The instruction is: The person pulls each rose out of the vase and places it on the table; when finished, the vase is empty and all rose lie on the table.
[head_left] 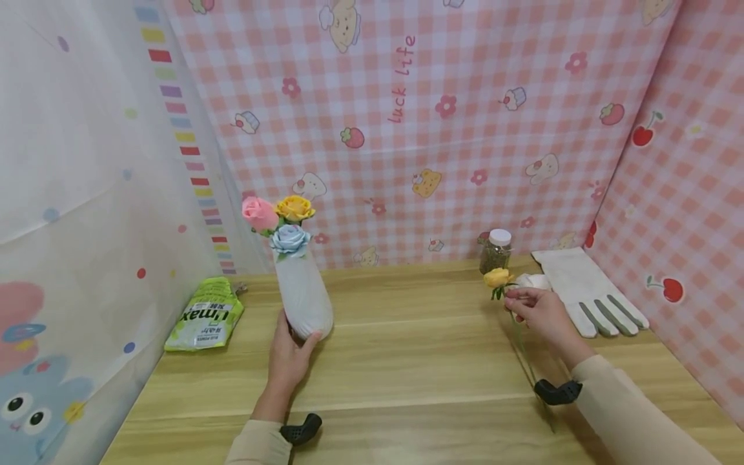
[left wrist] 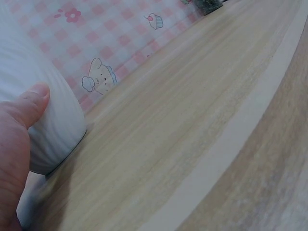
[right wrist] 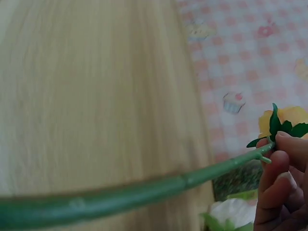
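One yellow rose bloom point(head_left: 498, 278) sits just beyond the right hand point(head_left: 540, 315) pinching its stem point(right wrist: 125, 194).

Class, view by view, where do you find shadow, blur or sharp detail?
Head view: fairly even light, large lettering on the bag legible; left wrist view: a soft shadow darkens the table beside the vase; right wrist view: the near end of the stem looks blurred.

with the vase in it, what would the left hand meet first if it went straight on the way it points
Likely the pink checked cloth behind the vase, though depth from the left hand is unclear.
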{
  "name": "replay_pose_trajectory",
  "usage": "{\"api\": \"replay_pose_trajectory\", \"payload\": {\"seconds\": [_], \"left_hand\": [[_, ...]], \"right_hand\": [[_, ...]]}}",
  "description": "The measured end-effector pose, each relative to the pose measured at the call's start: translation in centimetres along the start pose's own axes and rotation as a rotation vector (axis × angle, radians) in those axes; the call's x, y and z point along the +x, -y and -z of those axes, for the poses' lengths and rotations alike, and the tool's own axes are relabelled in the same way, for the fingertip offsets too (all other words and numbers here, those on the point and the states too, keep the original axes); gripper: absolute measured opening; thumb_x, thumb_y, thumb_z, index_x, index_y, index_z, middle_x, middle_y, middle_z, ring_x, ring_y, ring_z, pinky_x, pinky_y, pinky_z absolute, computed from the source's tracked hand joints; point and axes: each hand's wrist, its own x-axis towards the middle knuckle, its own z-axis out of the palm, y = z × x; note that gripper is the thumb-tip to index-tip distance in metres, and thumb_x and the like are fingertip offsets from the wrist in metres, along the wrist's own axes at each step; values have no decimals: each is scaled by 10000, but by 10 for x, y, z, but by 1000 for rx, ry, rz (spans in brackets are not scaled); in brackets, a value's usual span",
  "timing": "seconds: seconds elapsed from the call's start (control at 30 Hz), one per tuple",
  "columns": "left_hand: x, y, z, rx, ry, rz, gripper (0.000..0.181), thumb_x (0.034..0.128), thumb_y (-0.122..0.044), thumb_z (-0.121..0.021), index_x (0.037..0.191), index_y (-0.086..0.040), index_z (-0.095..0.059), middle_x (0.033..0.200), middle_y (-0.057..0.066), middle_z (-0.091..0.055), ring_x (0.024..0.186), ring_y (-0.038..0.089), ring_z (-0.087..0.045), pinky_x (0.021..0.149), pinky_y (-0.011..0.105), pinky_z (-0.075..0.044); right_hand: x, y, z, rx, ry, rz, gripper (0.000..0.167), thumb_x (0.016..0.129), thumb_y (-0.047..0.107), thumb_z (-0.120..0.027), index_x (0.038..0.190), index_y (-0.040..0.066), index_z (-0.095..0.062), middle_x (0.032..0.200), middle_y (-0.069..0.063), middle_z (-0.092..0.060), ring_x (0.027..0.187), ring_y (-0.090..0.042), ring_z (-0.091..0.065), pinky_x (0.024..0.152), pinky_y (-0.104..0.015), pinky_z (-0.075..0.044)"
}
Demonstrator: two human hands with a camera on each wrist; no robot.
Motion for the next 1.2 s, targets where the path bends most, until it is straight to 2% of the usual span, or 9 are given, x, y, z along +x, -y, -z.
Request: {"api": "replay_pose_trajectory", "payload": {"seconds": [0.13,0.27,0.4,0.57,0.7,1.0,1.2], "left_hand": [[-1,1,-1,9,-7,2,871,858,-334,-734,1507,-59,-224,1477,205,-364,1350,317,-359,1092,460,-309],[-1,0,-2,3,-9,-1,875,853,-334,-739,1506,-56,-228,1469,206,-374,1345,319,-364,1084,467,-317],[0,0,-2,-5,0,-5,881,855,-331,-735,1510,-51,-216,1473,210,-364,1353,319,-353,1090,465,-309],[0,2,-2,-5,-1,-1,878,859,-331,-729,1512,-58,-210,1479,204,-358,1356,313,-351,1092,458,-309],[-1,3,-1,-1,0,7,882,860,-328,-728,1514,-56,-203,1482,205,-352,1356,316,-350,1091,460,-311],[-1,1,0,5,5,10,902,855,-352,-728,1518,-55,-193,1478,209,-355,1352,324,-352,1087,468,-313],[-1,0,1,10,4,7,901,852,-355,-731,1516,-57,-201,1473,207,-363,1350,323,-356,1084,470,-317]], "right_hand": [[7,-11,-1,-57,-14,1,327,945,238,-635,1134,-28,-660,842,-82,-682,654,-116,-570,524,-259,-448],[10,-19,0,-58,-24,-21,306,944,252,-636,1090,-15,-668,768,-68,-647,634,-119,-536,503,-261,-414],[9,-26,1,-56,-6,-30,301,963,240,-606,1119,-12,-661,773,-83,-638,647,-130,-534,505,-264,-424],[9,-33,1,-39,1,4,304,964,193,-603,1141,-48,-657,805,-136,-654,656,-131,-555,515,-256,-449],[9,-37,0,-45,23,-19,302,960,178,-608,1150,-52,-657,806,-127,-661,656,-134,-563,493,-250,-438],[10,-36,-3,-218,39,-11,222,938,159,-632,1082,1,-693,759,-49,-674,660,-153,-598,532,-266,-480],[9,-35,-5,-264,34,9,216,912,169,-663,1046,4,-702,748,-31,-687,648,-127,-610,548,-258,-491]]}}
